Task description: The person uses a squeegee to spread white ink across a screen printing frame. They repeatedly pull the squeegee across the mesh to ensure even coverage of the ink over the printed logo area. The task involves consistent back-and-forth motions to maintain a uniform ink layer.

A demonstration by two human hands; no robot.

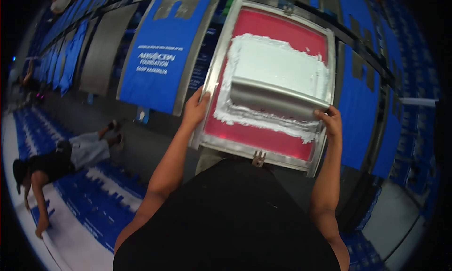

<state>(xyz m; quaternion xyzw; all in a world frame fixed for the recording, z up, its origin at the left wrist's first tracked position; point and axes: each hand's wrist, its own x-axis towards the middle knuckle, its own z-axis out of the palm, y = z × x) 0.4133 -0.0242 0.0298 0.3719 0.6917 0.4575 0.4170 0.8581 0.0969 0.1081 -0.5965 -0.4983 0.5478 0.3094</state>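
A metal-framed printing screen (329, 59) with red mesh lies in front of me, spread with thick white ink (278, 61). A long grey squeegee (275, 100) lies across the screen's middle, with a ridge of white ink below it. My left hand (195, 108) grips the frame's left edge by the squeegee's left end. My right hand (328, 120) holds the squeegee's right end at the frame's right edge.
Blue fabric pieces (162, 54) with white print lie in a long row on grey pallets (101, 47) to the left and right. On the floor at the left, a person (56, 160) in dark top bends over rows of blue printed items (101, 200).
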